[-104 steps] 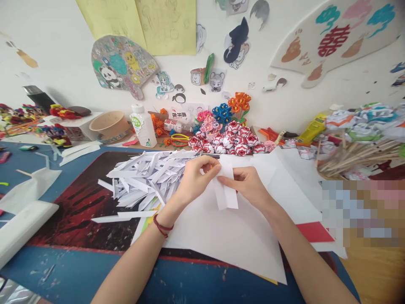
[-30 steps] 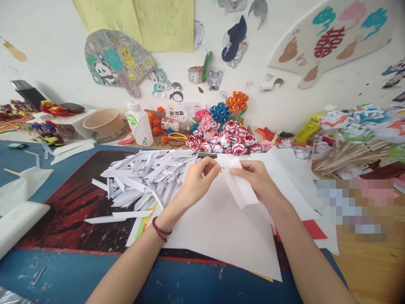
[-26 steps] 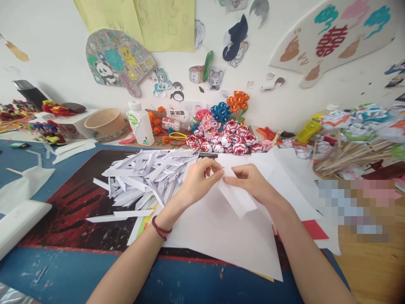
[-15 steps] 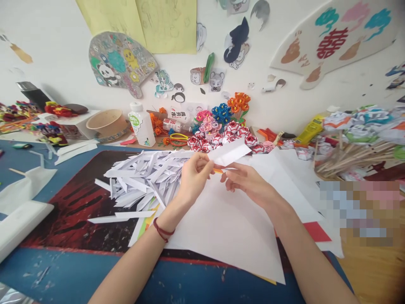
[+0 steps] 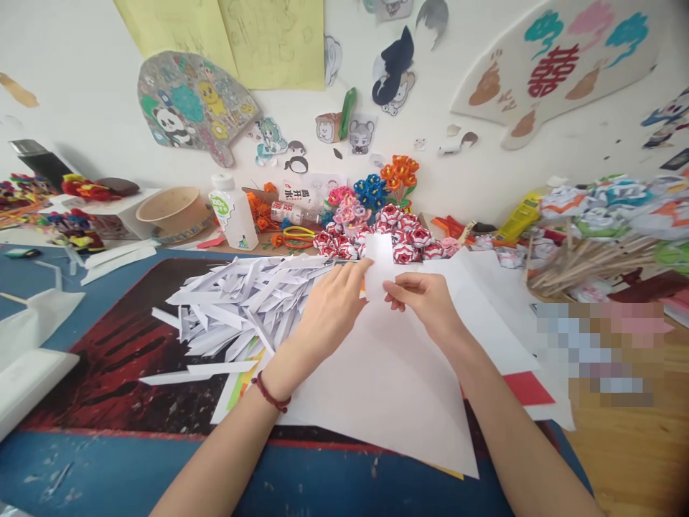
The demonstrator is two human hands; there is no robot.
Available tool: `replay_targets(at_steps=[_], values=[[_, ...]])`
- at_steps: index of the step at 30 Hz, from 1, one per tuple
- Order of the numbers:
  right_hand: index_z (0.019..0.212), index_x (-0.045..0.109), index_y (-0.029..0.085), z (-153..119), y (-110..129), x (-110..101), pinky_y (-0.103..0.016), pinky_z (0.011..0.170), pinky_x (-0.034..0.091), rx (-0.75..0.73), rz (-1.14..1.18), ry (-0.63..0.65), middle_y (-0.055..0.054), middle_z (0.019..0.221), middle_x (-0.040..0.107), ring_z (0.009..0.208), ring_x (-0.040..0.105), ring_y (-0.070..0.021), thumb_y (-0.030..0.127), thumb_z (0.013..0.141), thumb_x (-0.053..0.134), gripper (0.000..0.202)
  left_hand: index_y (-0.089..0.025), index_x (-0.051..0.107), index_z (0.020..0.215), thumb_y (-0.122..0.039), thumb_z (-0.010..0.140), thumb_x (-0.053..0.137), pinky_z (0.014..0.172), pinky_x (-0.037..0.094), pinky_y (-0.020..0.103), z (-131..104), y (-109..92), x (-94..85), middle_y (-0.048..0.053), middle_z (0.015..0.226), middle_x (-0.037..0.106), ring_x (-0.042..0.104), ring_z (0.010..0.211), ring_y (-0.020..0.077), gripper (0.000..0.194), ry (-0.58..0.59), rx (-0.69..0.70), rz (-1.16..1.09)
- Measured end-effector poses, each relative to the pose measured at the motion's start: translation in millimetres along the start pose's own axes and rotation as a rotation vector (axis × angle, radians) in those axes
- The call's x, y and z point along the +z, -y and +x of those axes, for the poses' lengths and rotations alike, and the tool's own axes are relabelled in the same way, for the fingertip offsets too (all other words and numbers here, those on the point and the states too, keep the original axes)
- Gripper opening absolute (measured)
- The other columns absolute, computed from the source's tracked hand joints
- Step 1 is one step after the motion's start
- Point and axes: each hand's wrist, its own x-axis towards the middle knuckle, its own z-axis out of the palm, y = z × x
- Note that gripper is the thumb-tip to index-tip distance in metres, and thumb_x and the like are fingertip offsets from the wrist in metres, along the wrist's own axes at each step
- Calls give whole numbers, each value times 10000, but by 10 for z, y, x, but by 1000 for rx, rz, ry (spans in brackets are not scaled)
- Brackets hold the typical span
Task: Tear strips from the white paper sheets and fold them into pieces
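A small white paper piece (image 5: 380, 267) stands upright between my two hands, above a large white sheet (image 5: 387, 380). My right hand (image 5: 425, 298) pinches its lower right edge between thumb and fingers. Along its left edge is my left hand (image 5: 336, 305), back toward the camera, fingers together on the paper; the thumb is mostly hidden. Left of my hands, a heap of folded white paper strips (image 5: 237, 301) lies on a black and red mat (image 5: 123, 359).
Red-and-white paper flowers (image 5: 403, 237) and a white bottle (image 5: 234, 212) stand along the wall. Wooden sticks (image 5: 570, 262) lie at the right. A white case (image 5: 32, 384) is at the left. Red paper (image 5: 527, 388) shows under the sheets.
The paper piece has turned from slanting sideways to upright. My left hand has rotated with its back to the camera, and my right hand now pinches the lower edge. The view has shifted slightly.
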Motion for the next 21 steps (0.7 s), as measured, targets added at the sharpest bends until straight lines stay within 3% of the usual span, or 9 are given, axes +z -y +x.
replay_targets(at_steps=[4, 6, 9, 12, 17, 21], values=[[618, 653, 141, 24, -32, -38, -266, 484, 426, -9, -47, 5, -45, 577, 636, 491, 544, -129, 453, 666, 750, 331, -186, 561, 1051, -130, 932, 405, 731, 370, 323, -7, 33, -82, 52, 953, 630, 530, 863, 186, 204, 20, 335, 309], [631, 655, 142, 26, -35, -47, -269, 496, 434, -29, -57, 21, -46, 594, 640, 507, 553, -134, 458, 679, 739, 330, -177, 590, 946, -119, 945, 363, 717, 352, 320, -13, 53, -99, 43, 878, 623, 508, 817, 176, 234, 2, 410, 363], [650, 662, 143, 18, -19, -40, -274, 516, 448, -48, -46, 41, -46, 612, 644, 528, 568, -141, 456, 689, 732, 323, -184, 602, 948, -120, 949, 354, 718, 336, 322, -20, 86, -83, 42, 874, 615, 485, 817, 174, 256, -19, 434, 350], [667, 675, 145, 1, 8, -18, -282, 535, 460, -54, -32, 58, -42, 604, 639, 548, 583, -152, 451, 690, 735, 312, -202, 614, 931, -140, 946, 378, 717, 321, 331, -17, 106, -29, 40, 909, 617, 469, 826, 178, 245, -15, 343, 256], [700, 696, 155, -18, 31, 4, -288, 551, 466, -85, -4, 65, -36, 610, 645, 565, 586, -155, 433, 711, 728, 280, -215, 611, 953, -237, 898, 520, 763, 357, 323, 10, 73, 53, 44, 909, 591, 481, 875, 191, 108, -74, 24, -78], [746, 714, 158, -19, 23, 7, -293, 568, 481, -102, 34, 37, -45, 649, 671, 590, 603, -160, 404, 731, 721, 247, -201, 443, 1199, -221, 815, 622, 737, 399, 280, 27, 73, 99, 29, 929, 567, 503, 810, 155, 425, -190, -229, -372]])
